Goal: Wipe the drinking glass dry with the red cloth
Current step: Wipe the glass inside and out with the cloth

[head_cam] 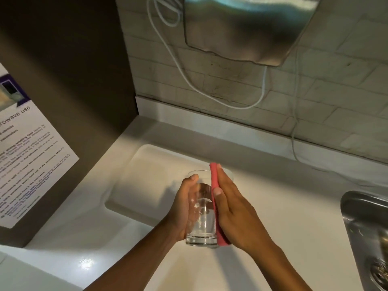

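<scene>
from the head camera, looking down at a white counter [283, 206], both bare forearms reach in from the bottom edge and meet around a clear drinking glass [202, 215] held above the counter, in front of a shallow rectangular recess [151, 171] moulded into its surface. the glass is upright but leans a little away from the camera, its rim at the far end and its thick base nearest the viewer. the left hand [184, 206] cups the left side of the glass, palm against the wall, with the thumb lying up along it towards the rim; it is grasping the glass. the right hand [235, 211] lies flat with fingers straight and together, pressing the red cloth [215, 196] against the right side of the glass; the cloth is folded into a narrow strip that runs from above the rim down to the base, sandwiched between the palm and the glass, with the thumb laid over its near edge. so the right hand holds the cloth by pressing rather than by closing around it. on the right edge of the view a steel sink [365, 227] is set into the counter, with part of its drain showing at the bottom corner. behind the counter is a wall of pale tiles [315, 91], on which hangs a brushed metal box [247, 28] with white cables [189, 76] looping beneath it. to the left a dark panel carries a printed notice [31, 160] about microwave use, too blurred to read in full.
</scene>
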Demonstrator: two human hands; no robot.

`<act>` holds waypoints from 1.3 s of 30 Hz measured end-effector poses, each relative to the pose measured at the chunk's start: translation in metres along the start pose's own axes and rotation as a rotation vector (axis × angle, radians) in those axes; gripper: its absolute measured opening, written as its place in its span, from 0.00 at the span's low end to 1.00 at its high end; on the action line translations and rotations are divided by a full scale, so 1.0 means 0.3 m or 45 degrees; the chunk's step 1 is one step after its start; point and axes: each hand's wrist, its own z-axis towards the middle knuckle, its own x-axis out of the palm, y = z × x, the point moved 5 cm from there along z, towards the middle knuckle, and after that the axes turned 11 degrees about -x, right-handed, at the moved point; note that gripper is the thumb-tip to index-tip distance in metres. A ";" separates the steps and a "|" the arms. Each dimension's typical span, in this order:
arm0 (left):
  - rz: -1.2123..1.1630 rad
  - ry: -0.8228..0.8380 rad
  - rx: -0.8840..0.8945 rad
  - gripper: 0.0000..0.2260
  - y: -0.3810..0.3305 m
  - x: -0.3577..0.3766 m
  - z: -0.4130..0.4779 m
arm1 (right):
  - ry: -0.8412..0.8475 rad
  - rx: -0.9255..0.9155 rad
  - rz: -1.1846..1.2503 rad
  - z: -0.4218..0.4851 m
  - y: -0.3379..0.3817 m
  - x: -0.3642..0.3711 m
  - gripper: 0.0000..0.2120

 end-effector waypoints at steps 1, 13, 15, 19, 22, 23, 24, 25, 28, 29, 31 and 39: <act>-0.007 -0.006 0.002 0.37 0.001 -0.002 0.003 | -0.007 -0.003 -0.017 0.006 0.012 -0.004 0.22; -0.234 -0.045 -0.028 0.33 -0.082 -0.057 0.020 | 0.117 -0.063 -0.025 -0.078 0.101 0.125 0.32; -0.203 -0.069 -0.026 0.34 -0.074 -0.060 0.022 | 0.070 -0.020 0.042 -0.080 0.087 0.125 0.27; -0.200 -0.061 -0.026 0.36 -0.040 -0.048 0.015 | 0.050 0.046 0.087 -0.043 0.071 0.094 0.31; -0.309 -0.003 -0.039 0.35 -0.046 -0.050 0.009 | 0.098 -0.054 0.018 -0.079 0.098 0.109 0.37; -0.329 -0.016 -0.037 0.35 -0.044 -0.058 0.010 | 0.091 -0.059 0.031 -0.091 0.096 0.113 0.35; -0.341 -0.026 -0.040 0.36 -0.038 -0.064 0.010 | 0.099 -0.050 0.065 -0.096 0.094 0.114 0.33; -0.349 -0.038 -0.045 0.36 -0.031 -0.067 0.009 | 0.123 -0.034 0.090 -0.098 0.094 0.114 0.32; -0.358 -0.112 -0.048 0.34 -0.026 -0.067 0.000 | 0.162 -0.015 0.107 -0.098 0.092 0.116 0.33; -0.350 -0.139 -0.046 0.32 -0.029 -0.066 -0.002 | 0.139 -0.024 0.120 -0.099 0.094 0.123 0.32; -0.286 -0.169 -0.036 0.30 -0.042 -0.058 -0.003 | 0.077 -0.026 0.123 -0.103 0.091 0.138 0.30; -0.055 -0.249 0.074 0.30 -0.067 -0.062 -0.013 | -0.002 -0.033 -0.005 -0.051 0.043 0.134 0.27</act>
